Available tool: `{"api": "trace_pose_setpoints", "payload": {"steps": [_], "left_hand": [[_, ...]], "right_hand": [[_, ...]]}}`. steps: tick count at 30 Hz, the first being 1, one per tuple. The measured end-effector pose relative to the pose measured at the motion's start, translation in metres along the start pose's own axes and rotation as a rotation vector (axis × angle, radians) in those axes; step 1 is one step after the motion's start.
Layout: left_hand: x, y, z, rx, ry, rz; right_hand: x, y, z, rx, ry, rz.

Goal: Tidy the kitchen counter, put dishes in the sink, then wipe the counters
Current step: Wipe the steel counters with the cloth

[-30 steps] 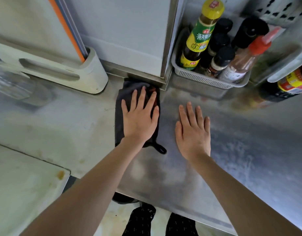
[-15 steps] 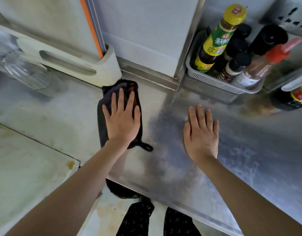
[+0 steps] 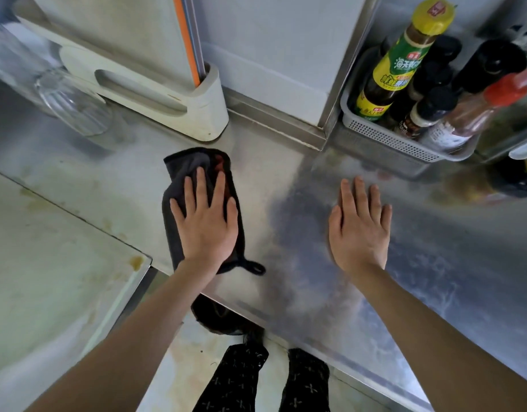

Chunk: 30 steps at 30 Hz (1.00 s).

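Hands lie flat on the steel counter [image 3: 286,179]: the left hand [image 3: 207,224], fingers straight, presses a dark cloth [image 3: 185,173] near the white holder [image 3: 173,105]; the right hand [image 3: 358,230] rests open beside it, below the basket [image 3: 384,138] of bottles [image 3: 396,63].

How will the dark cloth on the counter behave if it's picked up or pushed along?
Probably floppy: the cloth lies folded and rumpled under the left hand, so it would likely droop if lifted. It should slide easily, since the counter looks like smooth metal. It seems light, being thin fabric with a small loop.
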<state>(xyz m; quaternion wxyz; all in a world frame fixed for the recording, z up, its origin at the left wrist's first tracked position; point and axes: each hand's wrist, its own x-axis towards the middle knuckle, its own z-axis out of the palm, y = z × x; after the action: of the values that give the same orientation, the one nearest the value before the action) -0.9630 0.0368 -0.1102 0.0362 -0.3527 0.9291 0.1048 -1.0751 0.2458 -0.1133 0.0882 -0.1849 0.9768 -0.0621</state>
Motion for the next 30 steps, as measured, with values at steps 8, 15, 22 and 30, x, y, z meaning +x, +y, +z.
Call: {"api": "trace_pose_setpoints", "payload": {"steps": [8,15,22,30], "left_hand": [[-0.033,0.030,0.009,-0.112,0.068,-0.300],[-0.099,0.038,-0.011,-0.114,-0.209,-0.165],[-0.185,-0.023,-0.033,-0.116,-0.062,-0.193],[-0.255,-0.095,-0.034,-0.205,-0.005,-0.582]], "right_hand": [[0.000,0.000,-0.002,0.010,-0.008,-0.021],[-0.001,0.002,-0.005,0.036,-0.030,-0.048],[-0.064,-0.068,-0.014,0.230,-0.016,-0.468],[-0.078,-0.146,0.018,-0.104,-0.142,-0.827]]}}
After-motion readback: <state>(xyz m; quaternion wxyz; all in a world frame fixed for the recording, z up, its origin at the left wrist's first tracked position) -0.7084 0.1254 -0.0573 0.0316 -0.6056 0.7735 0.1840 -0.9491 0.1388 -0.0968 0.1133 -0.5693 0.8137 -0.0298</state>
